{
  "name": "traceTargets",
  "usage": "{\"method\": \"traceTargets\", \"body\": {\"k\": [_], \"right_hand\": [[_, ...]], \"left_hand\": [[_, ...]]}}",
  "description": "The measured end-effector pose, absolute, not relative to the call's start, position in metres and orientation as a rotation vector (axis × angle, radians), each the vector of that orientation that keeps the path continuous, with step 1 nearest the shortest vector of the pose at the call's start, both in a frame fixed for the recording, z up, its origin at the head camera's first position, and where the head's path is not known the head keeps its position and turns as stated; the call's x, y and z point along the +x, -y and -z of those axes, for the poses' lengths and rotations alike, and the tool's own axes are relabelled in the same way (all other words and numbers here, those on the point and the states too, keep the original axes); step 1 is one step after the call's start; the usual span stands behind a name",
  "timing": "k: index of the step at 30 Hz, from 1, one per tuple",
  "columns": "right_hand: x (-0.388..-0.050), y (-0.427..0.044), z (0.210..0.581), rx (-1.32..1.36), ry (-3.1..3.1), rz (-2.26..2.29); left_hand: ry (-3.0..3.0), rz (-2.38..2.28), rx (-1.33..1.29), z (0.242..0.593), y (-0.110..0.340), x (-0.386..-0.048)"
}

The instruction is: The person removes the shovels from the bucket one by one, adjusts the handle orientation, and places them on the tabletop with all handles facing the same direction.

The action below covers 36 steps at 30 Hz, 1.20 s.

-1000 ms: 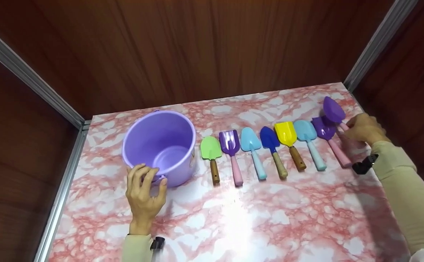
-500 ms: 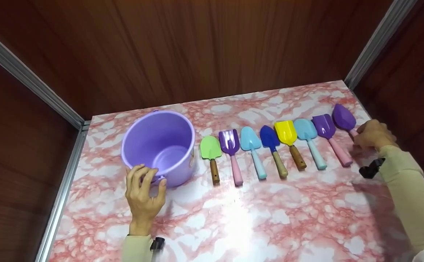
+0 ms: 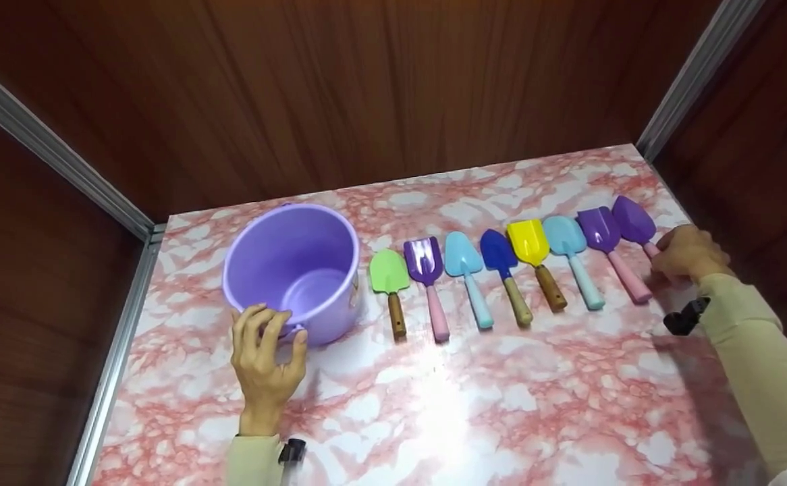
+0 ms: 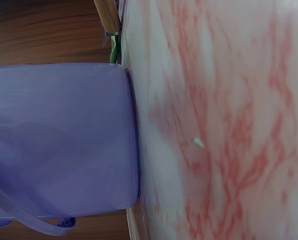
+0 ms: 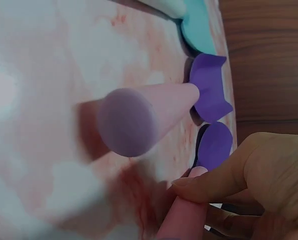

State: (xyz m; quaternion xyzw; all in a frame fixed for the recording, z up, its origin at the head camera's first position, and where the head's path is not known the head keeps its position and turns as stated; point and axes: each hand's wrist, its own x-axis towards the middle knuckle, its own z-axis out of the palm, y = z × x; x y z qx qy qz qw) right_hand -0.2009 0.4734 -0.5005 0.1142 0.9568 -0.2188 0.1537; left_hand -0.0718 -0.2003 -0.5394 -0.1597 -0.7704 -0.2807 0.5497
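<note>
A purple bucket [image 3: 290, 277] stands upright on the left, its inside visible. My left hand [image 3: 264, 368] holds its near rim, with the fingertips over the edge and the thumb beside the handle lug. At the far right, my right hand [image 3: 689, 254] grips the pink handle [image 5: 185, 217] of a pointed purple trowel [image 3: 634, 219], which lies at the end of a row. Thumb and fingers close round that handle in the right wrist view. Immediately left lies a square-edged purple shovel [image 3: 599, 228] with a pink handle, apart from the hand.
Along the row lie a light blue shovel [image 3: 564, 234], a yellow shovel [image 3: 528, 241], a dark blue trowel [image 3: 499, 252], another light blue trowel [image 3: 462, 254], a glossy purple scoop [image 3: 423, 259] and a green trowel [image 3: 389, 270]. Brown panels [image 3: 393, 88] enclose the marbled table [image 3: 380, 418].
My right hand has moved rightward and lowered the pointed purple trowel from above the square-edged shovel to the table beside it. The left hand keeps its place on the bucket.
</note>
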Motion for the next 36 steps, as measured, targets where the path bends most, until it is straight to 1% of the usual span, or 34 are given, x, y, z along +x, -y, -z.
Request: {"method": "traceTargets", "body": {"k": [16,29,36], "right_hand": [[-0.196,-0.468,0.510,0.163,-2.783,0.670],[-0.191,-0.474,0.511,0.189,-2.743,0.747],[-0.192,-0.474,0.510,0.122,-2.785,0.693]], "left_hand": [[1.838,0.665,-0.373,0.538,0.201,-0.070],[1.844,0.664,-0.382,0.535,0.202,-0.071],[1.866,0.643,-0.381,0.535,0.201,-0.067]]}}
